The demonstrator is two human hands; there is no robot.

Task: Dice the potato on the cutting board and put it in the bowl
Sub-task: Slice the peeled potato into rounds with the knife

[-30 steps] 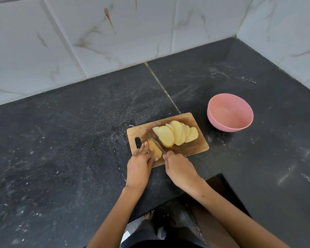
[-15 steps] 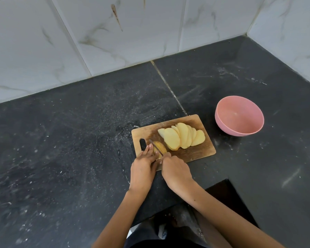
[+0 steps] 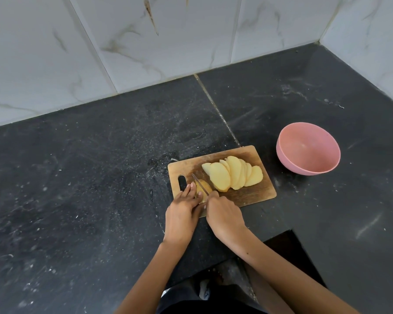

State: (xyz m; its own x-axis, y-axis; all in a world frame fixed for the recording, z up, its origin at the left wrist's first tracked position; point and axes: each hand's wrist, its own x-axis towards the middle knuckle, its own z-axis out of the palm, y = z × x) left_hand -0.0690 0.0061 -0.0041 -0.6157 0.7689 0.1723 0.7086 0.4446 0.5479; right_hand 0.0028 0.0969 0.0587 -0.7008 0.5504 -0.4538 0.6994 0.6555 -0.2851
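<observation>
Wooden board (image 3: 254,193), potato end (image 3: 203,189) under left grip (image 3: 184,214)

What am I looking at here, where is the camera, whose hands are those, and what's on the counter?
No machine here: a person wears the camera on their head, looking down at their own hands. On the dark counter lies a wooden cutting board with fanned potato slices. The left hand steadies the remaining potato end piece; the right hand grips a knife cutting it. The pink bowl to the right is empty.
</observation>
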